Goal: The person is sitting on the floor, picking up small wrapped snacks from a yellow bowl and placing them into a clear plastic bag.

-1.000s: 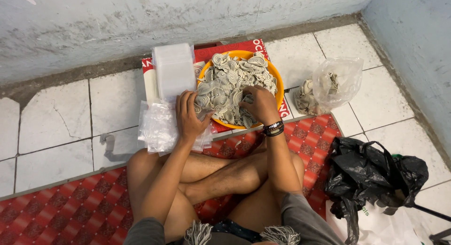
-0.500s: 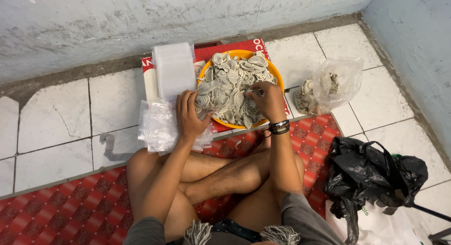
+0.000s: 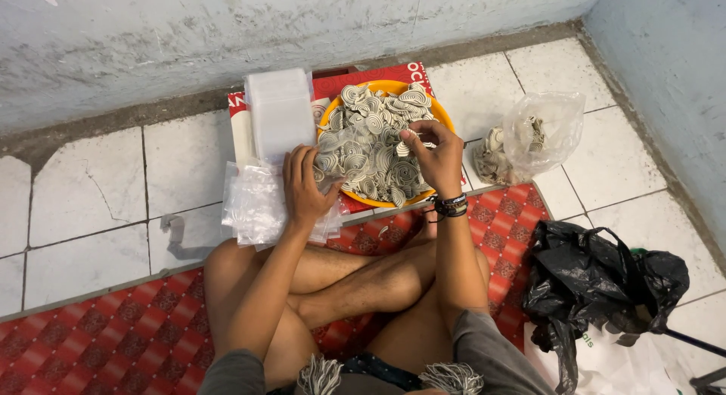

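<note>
Spiral-shaped crackers [image 3: 374,141] are heaped in an orange bowl [image 3: 446,119] set on the tiled floor [image 3: 91,198] before crossed legs, and one cracker is pinched between the fingertips of the right hand [image 3: 435,157] above the heap. A small clear plastic bag [image 3: 344,149] is gripped at the bowl's near edge by the left hand [image 3: 306,187], beside a pile of clear bags [image 3: 253,206] and a white stack [image 3: 280,111]. A partly filled clear bag [image 3: 537,134] is seen to the right, well apart from black bags [image 3: 597,278].

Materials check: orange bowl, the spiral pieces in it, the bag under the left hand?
Bowl: looks like plastic, smooth glossy orange rim. Spiral pieces: pale, matte, ridged coils, probably dried dough or crackers; can't be sure. Bag: thin clear plastic film, crinkled and shiny, under the left hand. Right hand pinches one spiral.
</note>
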